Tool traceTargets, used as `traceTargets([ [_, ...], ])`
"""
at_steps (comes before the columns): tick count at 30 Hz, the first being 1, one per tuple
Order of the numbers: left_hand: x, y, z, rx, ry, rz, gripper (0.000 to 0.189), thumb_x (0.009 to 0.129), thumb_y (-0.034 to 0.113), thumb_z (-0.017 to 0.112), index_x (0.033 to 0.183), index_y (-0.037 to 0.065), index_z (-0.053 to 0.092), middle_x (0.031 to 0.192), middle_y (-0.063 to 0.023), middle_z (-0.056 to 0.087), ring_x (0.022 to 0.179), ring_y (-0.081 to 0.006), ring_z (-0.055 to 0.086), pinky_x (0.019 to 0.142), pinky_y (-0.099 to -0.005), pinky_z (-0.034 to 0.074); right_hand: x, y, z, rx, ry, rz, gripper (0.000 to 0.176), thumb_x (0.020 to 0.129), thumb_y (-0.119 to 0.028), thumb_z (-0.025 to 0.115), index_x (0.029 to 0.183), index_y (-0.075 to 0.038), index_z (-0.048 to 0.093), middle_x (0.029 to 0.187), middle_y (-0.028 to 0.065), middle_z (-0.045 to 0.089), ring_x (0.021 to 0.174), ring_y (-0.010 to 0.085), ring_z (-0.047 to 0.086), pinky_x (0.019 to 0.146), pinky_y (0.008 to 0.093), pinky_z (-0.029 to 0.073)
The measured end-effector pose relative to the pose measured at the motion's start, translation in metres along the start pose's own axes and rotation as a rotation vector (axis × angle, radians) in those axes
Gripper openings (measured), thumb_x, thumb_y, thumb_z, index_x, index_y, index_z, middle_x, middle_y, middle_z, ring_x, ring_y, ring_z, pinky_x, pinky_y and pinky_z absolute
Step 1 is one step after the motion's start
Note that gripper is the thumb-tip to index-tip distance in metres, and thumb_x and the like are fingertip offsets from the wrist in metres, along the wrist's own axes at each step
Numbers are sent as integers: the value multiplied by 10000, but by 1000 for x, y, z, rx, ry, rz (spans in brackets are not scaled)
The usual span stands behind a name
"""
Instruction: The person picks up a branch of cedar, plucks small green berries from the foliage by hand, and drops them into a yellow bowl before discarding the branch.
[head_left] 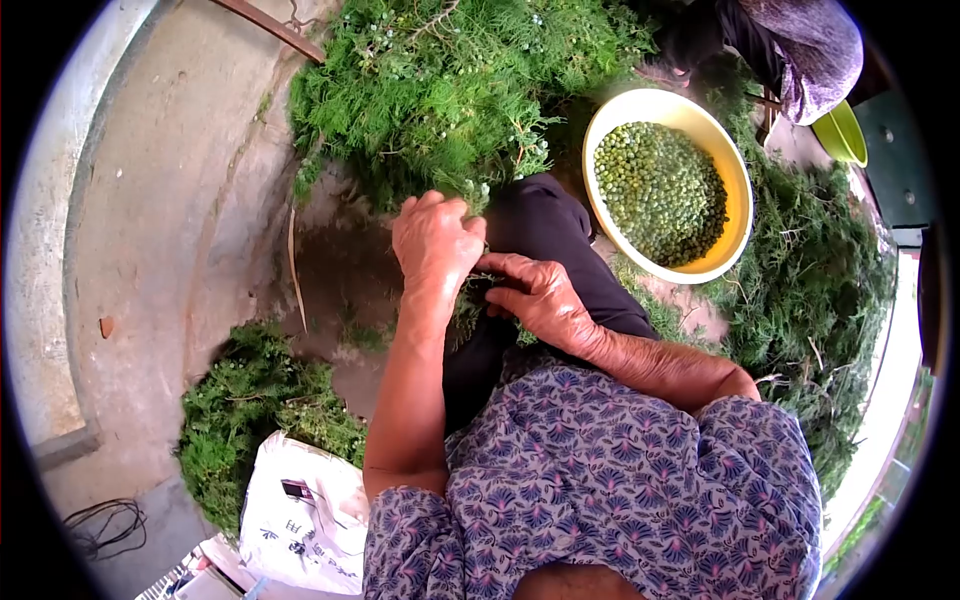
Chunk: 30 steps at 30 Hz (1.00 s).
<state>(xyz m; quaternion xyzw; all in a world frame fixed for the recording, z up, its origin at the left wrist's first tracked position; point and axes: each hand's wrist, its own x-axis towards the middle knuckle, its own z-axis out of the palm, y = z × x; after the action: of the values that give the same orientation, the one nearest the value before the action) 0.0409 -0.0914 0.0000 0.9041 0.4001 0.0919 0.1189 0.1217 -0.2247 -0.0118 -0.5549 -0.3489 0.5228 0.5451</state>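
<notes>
My left hand is closed in a fist above my lap, around an evergreen sprig whose green shows below the fingers. Close against it, my right hand has its thumb and forefinger bent together at the sprig. What lies between those fingertips is mostly hidden. Beyond the hands rises a big heap of evergreen branches dotted with pale blue-green cones. To the right of my knee stands a yellow basin, partly filled with small round green cones.
More cut branches lie along the right side, and a smaller pile is at lower left beside a white sack. Another person's clothed leg and a green basin are at upper right. Black cable lies coiled on the concrete.
</notes>
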Motion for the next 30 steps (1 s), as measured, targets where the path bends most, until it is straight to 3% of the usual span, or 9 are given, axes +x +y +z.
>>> traceTargets([
  [3, -6, -5, 8, -145, 200, -35, 206, 712, 216, 618, 790, 25, 623, 769, -148, 597, 750, -330, 540, 768, -369, 432, -1, 5, -1, -94, -4, -95, 304, 772, 70, 551, 1071, 16, 561, 928, 99, 608, 628, 116, 591, 610, 239, 495],
  [6, -12, -2, 2, -224, 71, -271, 191, 713, 130, 614, 857, 5, 613, 773, -153, 623, 680, -264, 571, 718, -310, 450, -1, 6, -1, -146, -16, -153, 279, 771, 60, 561, 1047, 20, 564, 935, 128, 611, 638, 149, 613, 614, 250, 503],
  [7, -14, -7, 4, -531, -1, -301, 148, 741, 38, 586, 876, -18, 605, 742, -112, 638, 634, -155, 568, 682, -253, 440, -1, 7, 0, -143, -18, -155, 279, 771, 60, 561, 1047, 20, 564, 935, 128, 611, 638, 149, 613, 614, 250, 503],
  [11, -28, -7, 0, -1329, 63, -305, 127, 789, -33, 520, 886, -19, 601, 788, -70, 642, 717, -99, 561, 707, -246, 431, -1, 3, -2, -187, -8, -165, 256, 767, 47, 572, 1021, 21, 571, 937, 149, 606, 669, 188, 633, 619, 269, 508],
  [20, -44, -2, -6, -1498, 196, -260, 94, 785, 13, 581, 874, -1, 606, 757, -44, 618, 720, -121, 556, 713, -255, 410, 7, -16, -14, -494, 227, -577, 164, 778, -49, 624, 930, 4, 599, 873, 158, 604, 808, 310, 597, 701, 335, 483],
  [22, -46, 1, -6, -1491, 262, -268, 34, 792, 20, 603, 809, -9, 608, 774, -53, 623, 695, -105, 559, 681, -238, 423, 11, -27, -20, -516, 281, -423, 133, 791, -24, 600, 923, -4, 603, 845, 152, 603, 780, 291, 593, 659, 325, 478],
  [27, -47, 6, -8, -1534, 269, -260, 74, 788, 20, 606, 855, -2, 630, 794, -24, 615, 701, -82, 539, 678, -231, 416, 40, -29, -22, -309, 232, -498, 164, 804, -45, 608, 962, 2, 602, 738, 87, 602, 568, 144, 565, 543, 253, 462],
  [29, -49, 2, -2, -1546, 317, -328, 104, 781, 33, 616, 879, 2, 631, 817, -12, 610, 727, -80, 530, 690, -229, 410, 39, -44, -19, 152, -5, 38, 181, 813, -50, 613, 985, 7, 603, 732, 47, 596, 589, 74, 544, 527, 209, 453],
  [30, -49, 1, -1, -1545, 319, -329, 104, 781, 33, 616, 879, 2, 631, 817, -12, 610, 727, -80, 530, 690, -229, 410, 40, -42, -18, 152, -7, 39, 181, 813, -50, 613, 985, 7, 603, 732, 47, 596, 589, 74, 544, 527, 209, 453],
])
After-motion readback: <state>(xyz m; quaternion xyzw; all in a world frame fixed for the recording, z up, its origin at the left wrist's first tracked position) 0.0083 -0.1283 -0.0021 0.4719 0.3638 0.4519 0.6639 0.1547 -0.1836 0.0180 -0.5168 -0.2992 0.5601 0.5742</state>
